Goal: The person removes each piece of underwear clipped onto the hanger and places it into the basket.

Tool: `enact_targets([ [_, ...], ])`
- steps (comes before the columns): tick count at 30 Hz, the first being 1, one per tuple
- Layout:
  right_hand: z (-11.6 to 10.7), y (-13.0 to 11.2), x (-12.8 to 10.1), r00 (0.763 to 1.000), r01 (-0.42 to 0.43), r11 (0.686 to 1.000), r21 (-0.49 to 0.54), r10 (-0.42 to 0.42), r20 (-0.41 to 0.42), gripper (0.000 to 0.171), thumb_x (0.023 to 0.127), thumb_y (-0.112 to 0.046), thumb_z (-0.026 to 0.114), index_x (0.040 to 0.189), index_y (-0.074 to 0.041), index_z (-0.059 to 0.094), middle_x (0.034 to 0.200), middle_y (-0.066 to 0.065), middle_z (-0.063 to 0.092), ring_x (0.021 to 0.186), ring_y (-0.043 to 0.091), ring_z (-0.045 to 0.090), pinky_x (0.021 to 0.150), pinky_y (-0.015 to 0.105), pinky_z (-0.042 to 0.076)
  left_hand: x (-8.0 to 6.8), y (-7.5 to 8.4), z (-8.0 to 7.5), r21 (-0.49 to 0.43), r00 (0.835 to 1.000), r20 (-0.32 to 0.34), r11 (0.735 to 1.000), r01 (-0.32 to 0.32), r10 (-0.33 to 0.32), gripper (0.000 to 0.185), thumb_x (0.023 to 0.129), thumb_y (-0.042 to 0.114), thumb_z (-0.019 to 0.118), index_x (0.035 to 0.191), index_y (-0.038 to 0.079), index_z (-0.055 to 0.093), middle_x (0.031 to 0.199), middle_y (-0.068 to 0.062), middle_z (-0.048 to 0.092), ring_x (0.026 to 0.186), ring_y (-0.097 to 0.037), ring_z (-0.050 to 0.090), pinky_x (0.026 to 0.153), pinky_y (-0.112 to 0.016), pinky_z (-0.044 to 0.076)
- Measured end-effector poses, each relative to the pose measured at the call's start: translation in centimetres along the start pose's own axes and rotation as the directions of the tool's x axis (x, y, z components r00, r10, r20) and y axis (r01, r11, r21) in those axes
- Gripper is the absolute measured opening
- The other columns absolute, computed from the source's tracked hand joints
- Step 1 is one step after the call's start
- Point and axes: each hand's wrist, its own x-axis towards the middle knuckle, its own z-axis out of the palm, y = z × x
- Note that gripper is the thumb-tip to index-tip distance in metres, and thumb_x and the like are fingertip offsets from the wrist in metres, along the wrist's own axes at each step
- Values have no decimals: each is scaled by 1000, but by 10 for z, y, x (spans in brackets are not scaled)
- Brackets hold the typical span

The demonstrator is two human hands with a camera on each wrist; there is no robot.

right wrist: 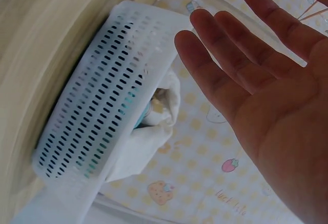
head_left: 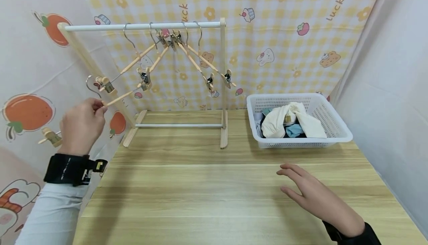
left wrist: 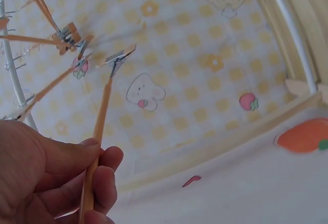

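Note:
My left hand (head_left: 81, 124) grips a wooden clip hanger (head_left: 119, 98) by its bar, left of the rack. The hanger's metal hook sticks up free of the rail, and its clips show on both sides of the hand. In the left wrist view, thumb and fingers curl round the hanger's bar (left wrist: 101, 111). Several more clip hangers (head_left: 202, 60) hang from the white rail of the rack (head_left: 110, 27). My right hand (head_left: 314, 194) hovers above the table's right side with fingers spread, holding nothing. Its palm and extended fingers show in the right wrist view.
A white perforated basket (head_left: 339, 135) stands at the table's back right, holding folded or bunched cloth (head_left: 275, 122), mostly cream with some blue and dark pieces. The rack's wooden feet rest on the wood-grain table (head_left: 207, 185). Patterned curtain (head_left: 267, 25) covers the back.

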Motion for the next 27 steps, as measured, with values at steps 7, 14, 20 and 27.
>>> enact_targets([
  [7, 1, 4, -5, 1000, -31, 999, 5, 31, -3, 37, 98, -18, 81, 133, -15, 69, 146, 13, 65, 129, 36, 67, 98, 56, 59, 32, -6, -18, 20, 994, -103, 1000, -23, 25, 27, 109, 11, 61, 118, -12, 71, 110, -38, 72, 96, -60, 66, 66, -64, 39],
  [14, 3, 6, -7, 999, -41, 999, 14, 41, -8, 37, 98, -18, 81, 133, -15, 69, 145, 13, 65, 128, 35, 68, 98, 55, 59, 70, 2, -41, 34, 992, -127, 999, 26, -22, 32, 112, 9, 54, 128, -15, 69, 118, -40, 70, 109, -59, 65, 67, -44, 36],
  [20, 3, 6, -5, 999, -44, 999, 9, 44, -14, 37, 97, -16, 82, 132, -13, 70, 144, 14, 65, 128, 36, 68, 98, 55, 59, 94, 15, -49, 57, 992, -123, 998, 20, -13, 35, 113, 8, 50, 132, -17, 66, 121, -41, 68, 114, -59, 65, 66, -34, 33],
  [27, 2, 6, -3, 998, -55, 999, 2, 55, -12, 36, 97, -16, 82, 131, -13, 70, 144, 15, 65, 128, 36, 68, 98, 55, 59, 109, 21, -51, 59, 999, -52, 998, 15, -12, 36, 113, 7, 48, 135, -18, 63, 124, -43, 66, 115, -58, 61, 66, -30, 31],
])
